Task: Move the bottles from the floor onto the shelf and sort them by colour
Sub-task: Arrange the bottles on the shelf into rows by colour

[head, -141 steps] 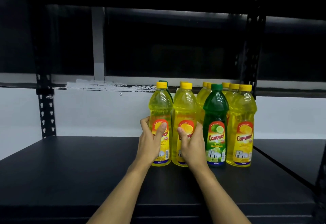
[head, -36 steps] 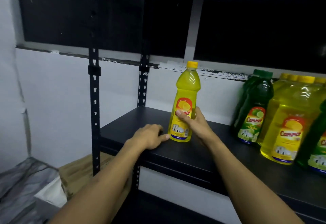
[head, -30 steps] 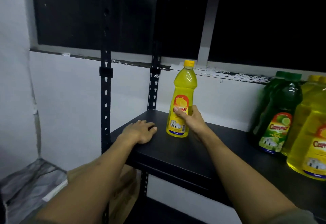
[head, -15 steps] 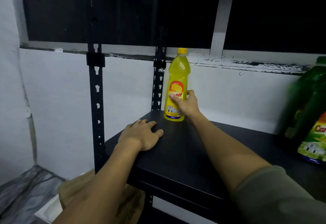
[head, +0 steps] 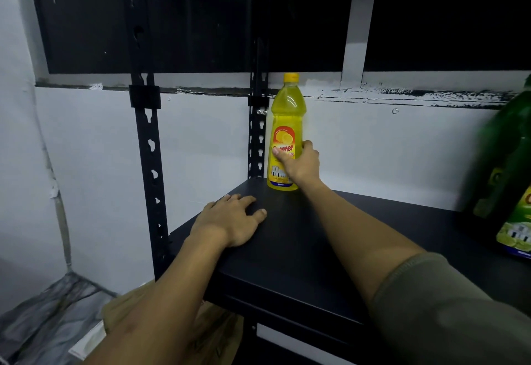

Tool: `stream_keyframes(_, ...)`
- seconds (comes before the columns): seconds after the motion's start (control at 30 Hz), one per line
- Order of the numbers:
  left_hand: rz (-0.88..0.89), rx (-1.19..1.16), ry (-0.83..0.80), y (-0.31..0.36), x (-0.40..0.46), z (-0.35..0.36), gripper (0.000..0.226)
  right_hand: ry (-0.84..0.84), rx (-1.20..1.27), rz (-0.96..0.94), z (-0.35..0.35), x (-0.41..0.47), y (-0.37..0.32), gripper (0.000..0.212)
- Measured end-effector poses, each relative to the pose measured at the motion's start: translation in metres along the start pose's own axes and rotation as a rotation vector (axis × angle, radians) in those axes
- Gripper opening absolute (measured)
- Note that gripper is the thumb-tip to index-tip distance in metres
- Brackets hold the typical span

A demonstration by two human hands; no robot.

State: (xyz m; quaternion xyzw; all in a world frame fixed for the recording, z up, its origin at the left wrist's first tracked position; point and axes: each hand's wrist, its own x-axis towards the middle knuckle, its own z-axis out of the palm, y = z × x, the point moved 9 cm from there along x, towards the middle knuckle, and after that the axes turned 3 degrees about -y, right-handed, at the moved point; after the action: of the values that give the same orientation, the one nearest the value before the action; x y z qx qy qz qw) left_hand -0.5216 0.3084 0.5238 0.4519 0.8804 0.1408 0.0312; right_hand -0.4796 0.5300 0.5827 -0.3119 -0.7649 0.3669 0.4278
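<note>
The right hand (head: 301, 165) grips a yellow bottle (head: 284, 132) around its label, thumb across the front and fingers curled behind; the bottle stands upright in the far left corner of the black shelf (head: 301, 249), just beside the rear upright post (head: 257, 123). The left hand (head: 230, 221) lies flat on the shelf nearer the person, fingers spread and relaxed, holding nothing, well short of the bottle.

As a judgement of progress: this yellow bottle looks placed at its sorting spot, base down on the shelf, with only the release left. Off to the right of the right hand, well apart from it, a green bottle (head: 505, 169) stands at the frame edge, blurred, so at least one more bottle is already up on the shelf. Whether others stand beyond it cannot be told from this view.

Below the left forearm, a cardboard box (head: 123, 307) sits on the floor; no bottles show on the visible floor, though much of it is hidden. Grouping by colour appears only begun at this end.
</note>
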Motion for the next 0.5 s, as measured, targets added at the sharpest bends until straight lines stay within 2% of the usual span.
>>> stream_keyframes(0.2, -0.009, -0.013, 0.005, -0.001, -0.001, -0.002, 0.062, -0.046, -0.012, 0.104, 0.004, -0.021, 0.019, 0.083)
stream_keyframes(0.33, -0.021, -0.026, -0.002, 0.0, -0.004, -0.004, 0.062, -0.057, -0.242, 0.153, -0.012, -0.052, 0.021, 0.07)
stream_keyframes(0.43, -0.032, -0.043, -0.005, 0.0, -0.007, -0.005, 0.061, -0.186, -0.449, 0.13, -0.021, -0.079, 0.019, 0.054)
stream_keyframes(0.5, -0.043, -0.049, -0.002, 0.001, -0.011, -0.007, 0.062, -0.301, -0.541, 0.102, -0.029, -0.097, 0.02, 0.053)
